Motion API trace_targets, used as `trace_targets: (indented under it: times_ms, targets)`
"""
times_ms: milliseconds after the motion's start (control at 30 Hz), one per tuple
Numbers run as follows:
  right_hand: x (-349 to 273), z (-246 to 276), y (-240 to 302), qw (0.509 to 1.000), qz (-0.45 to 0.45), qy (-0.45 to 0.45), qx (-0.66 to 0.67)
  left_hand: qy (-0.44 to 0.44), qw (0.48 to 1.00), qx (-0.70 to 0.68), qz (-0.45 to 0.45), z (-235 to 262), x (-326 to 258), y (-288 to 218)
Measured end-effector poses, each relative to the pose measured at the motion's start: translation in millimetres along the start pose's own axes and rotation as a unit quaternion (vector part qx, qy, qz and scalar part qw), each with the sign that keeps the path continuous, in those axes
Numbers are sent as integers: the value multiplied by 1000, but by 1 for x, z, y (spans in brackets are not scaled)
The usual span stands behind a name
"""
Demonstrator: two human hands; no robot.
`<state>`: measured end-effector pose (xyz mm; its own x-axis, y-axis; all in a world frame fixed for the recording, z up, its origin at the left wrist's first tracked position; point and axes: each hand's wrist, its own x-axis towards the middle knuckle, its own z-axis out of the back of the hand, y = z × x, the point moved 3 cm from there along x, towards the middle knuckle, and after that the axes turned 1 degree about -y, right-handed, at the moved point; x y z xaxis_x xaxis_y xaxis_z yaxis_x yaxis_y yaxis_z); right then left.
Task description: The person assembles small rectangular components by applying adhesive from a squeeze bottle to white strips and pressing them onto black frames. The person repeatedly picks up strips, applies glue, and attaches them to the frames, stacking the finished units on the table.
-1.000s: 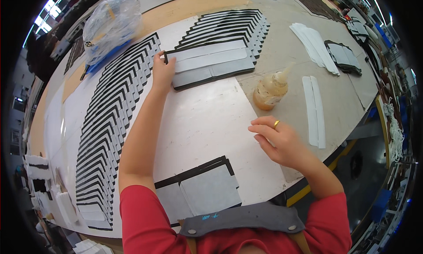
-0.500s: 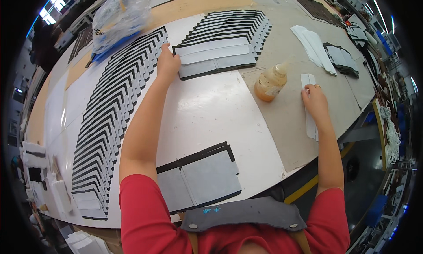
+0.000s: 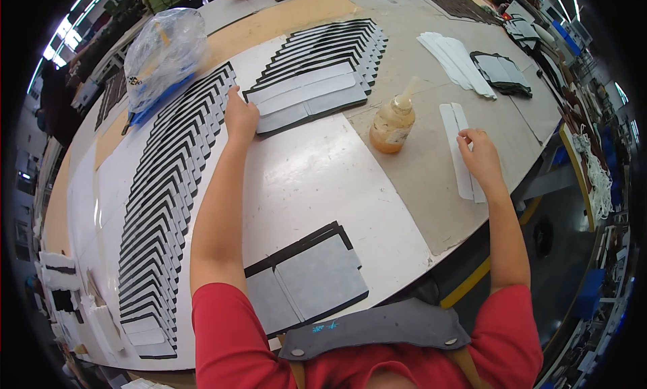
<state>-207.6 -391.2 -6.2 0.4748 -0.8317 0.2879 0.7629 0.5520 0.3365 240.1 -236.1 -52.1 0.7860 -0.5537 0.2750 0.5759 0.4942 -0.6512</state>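
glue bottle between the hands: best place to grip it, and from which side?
Take the glue bottle around its wide amber body, below the neck. It stands upright, and the slim nozzle on top looks too narrow and tilted to hold well. Coming in from the right seems easiest: the bare tan mat lies there, and the right hand, on the white strips, is nearest.

Large worktable (image 3: 418, 207), bright ceiling lights (image 3: 57, 42)
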Motion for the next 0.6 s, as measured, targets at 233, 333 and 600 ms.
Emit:
trace_targets:
  times_ms: [233, 333, 600]
  targets:
    - [2, 0, 6, 1000, -4, -2, 14, 3, 1000, 19, -14, -2, 5, 5]
    - [16, -16, 2, 1000, -10, -15, 13, 9, 994, 105, -16, 6, -1, -4]
    - [77, -46, 16, 969, -69, 122, -205, 9, 966, 204, -157, 83, -65, -34]
